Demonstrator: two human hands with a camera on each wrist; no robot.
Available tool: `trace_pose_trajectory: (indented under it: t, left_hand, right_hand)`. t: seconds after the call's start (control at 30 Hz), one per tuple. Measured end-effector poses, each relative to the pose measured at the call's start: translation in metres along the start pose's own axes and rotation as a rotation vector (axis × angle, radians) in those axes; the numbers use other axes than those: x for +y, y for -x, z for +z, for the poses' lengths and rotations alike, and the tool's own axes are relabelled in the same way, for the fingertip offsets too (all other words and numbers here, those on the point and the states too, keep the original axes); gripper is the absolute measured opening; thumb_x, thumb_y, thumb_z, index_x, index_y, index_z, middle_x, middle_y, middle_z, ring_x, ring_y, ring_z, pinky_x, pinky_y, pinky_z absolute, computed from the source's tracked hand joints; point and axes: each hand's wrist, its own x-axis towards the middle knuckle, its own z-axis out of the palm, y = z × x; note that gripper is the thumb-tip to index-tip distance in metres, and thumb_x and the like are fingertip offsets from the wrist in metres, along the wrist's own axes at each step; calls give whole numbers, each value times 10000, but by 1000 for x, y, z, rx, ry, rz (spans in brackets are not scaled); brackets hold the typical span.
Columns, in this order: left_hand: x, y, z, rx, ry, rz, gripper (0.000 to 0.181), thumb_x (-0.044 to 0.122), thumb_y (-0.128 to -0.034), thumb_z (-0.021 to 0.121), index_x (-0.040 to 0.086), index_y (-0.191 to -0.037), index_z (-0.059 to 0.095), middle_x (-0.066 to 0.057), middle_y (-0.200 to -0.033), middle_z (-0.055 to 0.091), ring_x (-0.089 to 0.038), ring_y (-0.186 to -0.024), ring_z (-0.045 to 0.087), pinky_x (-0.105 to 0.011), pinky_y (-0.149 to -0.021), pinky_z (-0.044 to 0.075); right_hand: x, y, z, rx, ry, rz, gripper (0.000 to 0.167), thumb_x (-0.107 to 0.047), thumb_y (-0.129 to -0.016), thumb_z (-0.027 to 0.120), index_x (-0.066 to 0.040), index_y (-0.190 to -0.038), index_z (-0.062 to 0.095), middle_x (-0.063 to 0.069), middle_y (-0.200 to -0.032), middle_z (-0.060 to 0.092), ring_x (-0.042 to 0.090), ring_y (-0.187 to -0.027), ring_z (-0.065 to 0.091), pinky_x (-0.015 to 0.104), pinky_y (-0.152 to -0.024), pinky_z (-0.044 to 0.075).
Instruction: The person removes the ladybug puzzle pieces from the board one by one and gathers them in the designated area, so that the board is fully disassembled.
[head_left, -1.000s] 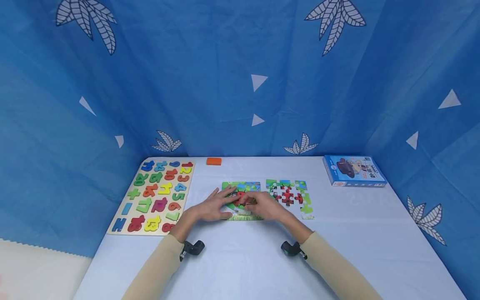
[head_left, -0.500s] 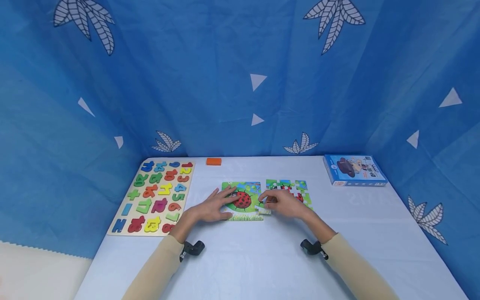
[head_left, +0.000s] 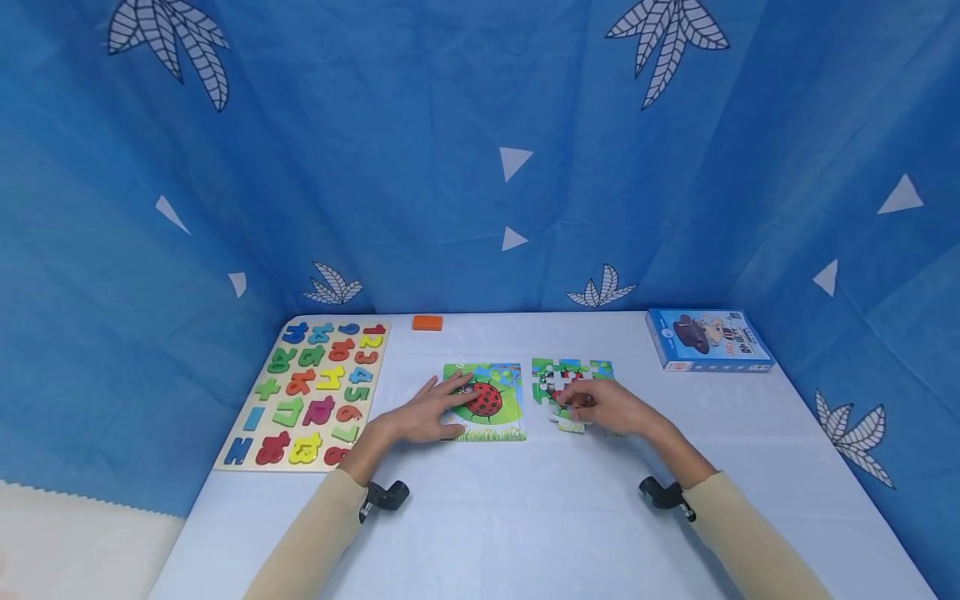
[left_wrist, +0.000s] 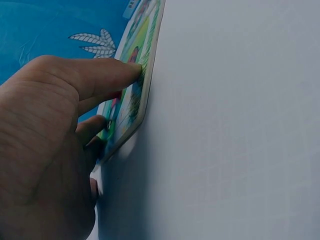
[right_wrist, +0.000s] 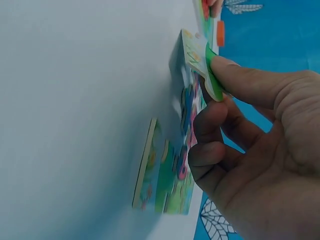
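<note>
My left hand (head_left: 420, 418) rests with spread, straight fingers on the left part of a picture board (head_left: 506, 423) showing a red ladybug on green. In the left wrist view, the thumb (left_wrist: 127, 74) lies on the board's near edge. My right hand (head_left: 611, 406) pinches a green and whitish jigsaw piece (right_wrist: 195, 54) between thumb and fingers. This piece is held just above the table, at the near side of a partly assembled ladybug jigsaw (head_left: 542, 367) with gaps. The right hand hides part of that jigsaw.
A wooden number board (head_left: 258, 392) with several coloured numerals lies at the left. An orange block (head_left: 427, 322) sits near the back edge. A blue box (head_left: 712, 337) stands at the back right. Blue curtains (head_left: 420, 183) surround the white table (head_left: 480, 525).
My right hand has moved right from the ladybug board to the jigsaw, carrying the jigsaw piece off the board. More of the board's picture now shows. My left hand has stayed in place.
</note>
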Motion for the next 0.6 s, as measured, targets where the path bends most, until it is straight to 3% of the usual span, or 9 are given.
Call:
trace_pose_trajectory:
  t: [0.3,0.6]
  left_hand:
    - [1,0,-1,-10,9,-18,659,329,-984,632,177,-1572,377,-88,-1690,135,-316,-1559,46,-572,-1229,5]
    - [0,1,0,-4,5,3,663,327,-982,640,160,-1568,382,-106,-1687,141,-334,-1555,65,-590,-1224,21]
  right_hand:
    - [7,4,-5,3,80,23,215,-95,-907,742,-193,-1098,747,-52,-874,651,167,-822,572,321,-722,469]
    - [7,5,-5,13,124,29,225,-106,-895,757,-205,-1096,756,-77,-867,647,163,-831,560,328,-728,462]
